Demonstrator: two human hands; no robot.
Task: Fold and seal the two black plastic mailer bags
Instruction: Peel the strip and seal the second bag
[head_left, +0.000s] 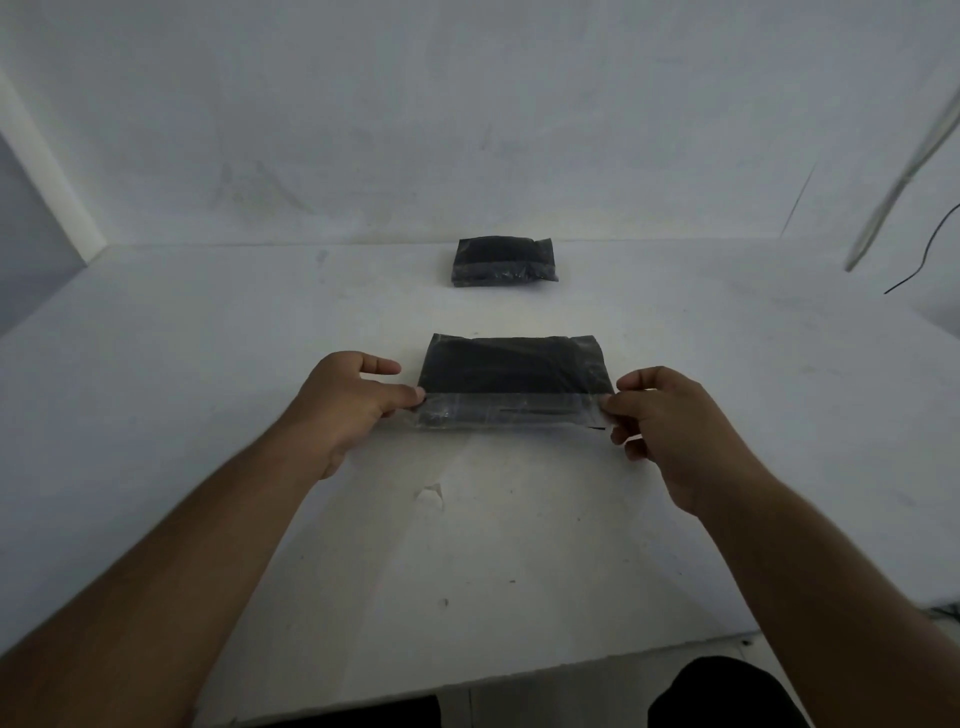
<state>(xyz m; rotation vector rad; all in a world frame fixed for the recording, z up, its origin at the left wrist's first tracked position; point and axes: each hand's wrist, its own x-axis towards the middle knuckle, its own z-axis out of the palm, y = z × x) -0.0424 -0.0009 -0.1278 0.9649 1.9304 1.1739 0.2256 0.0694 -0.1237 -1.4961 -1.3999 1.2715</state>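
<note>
Left hand, left of centre in the frame, pinches the left end of the flap: the thumb lies on top of the glossy strip and the lower fingers curl beneath it, while the index finger points loosely toward the bag.

At centre, the near mailer bag lies flat on the white table. Its flap is folded over the lower edge and stretched between both hands. Whether the adhesive has bonded cannot be told. Above it, at upper centre, the far mailer bag lies close to the wall, already folded, with a glossy band across it.

Right hand, right of centre, pinches the right end of the flap between thumb and forefinger, its remaining fingers curled below. A thin black cable hangs at the far right, well apart from the work.

Likely faults from this position:
- Uneven tension between the hands would skew the flap and seal it crooked.
- Slack in the middle would trap a wrinkle or air pocket under the strip.
- Early contact at one end would bond the strip off-line and risk tearing the film on correction.
</note>
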